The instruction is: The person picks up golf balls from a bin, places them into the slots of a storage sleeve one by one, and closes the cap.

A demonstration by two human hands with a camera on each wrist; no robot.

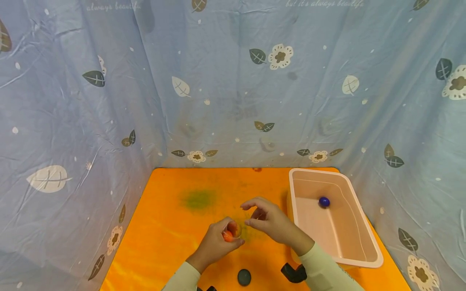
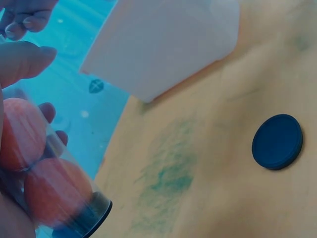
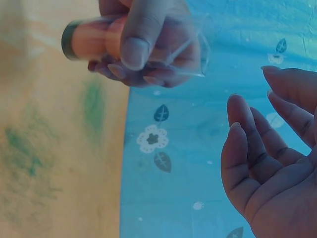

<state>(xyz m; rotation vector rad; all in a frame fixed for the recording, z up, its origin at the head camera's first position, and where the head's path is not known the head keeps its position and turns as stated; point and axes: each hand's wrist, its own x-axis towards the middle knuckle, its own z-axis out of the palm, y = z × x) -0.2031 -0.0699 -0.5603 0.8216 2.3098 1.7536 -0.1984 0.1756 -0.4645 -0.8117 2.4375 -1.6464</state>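
Observation:
My left hand (image 1: 214, 245) grips a clear plastic tube (image 3: 190, 44), fingers and thumb wrapped round its side. Two orange balls (image 2: 58, 192) sit inside, one behind the other, toward the end closed by a dark cap (image 2: 96, 215). The tube's other end is uncapped and faces up in the head view. Just right of that mouth, my right hand (image 1: 271, 221) hovers with loosely bent fingers and nothing in them. A round dark lid (image 1: 244, 277) lies flat on the table, nearer to me than both hands.
A pale pink plastic bin (image 1: 291, 194) stands at the right of the orange table (image 1: 164, 226), with a dark blue ball (image 1: 324, 202) inside. Patterned curtains (image 1: 233, 101) enclose the back and sides. A black curved object (image 1: 293, 273) shows beside my right wrist.

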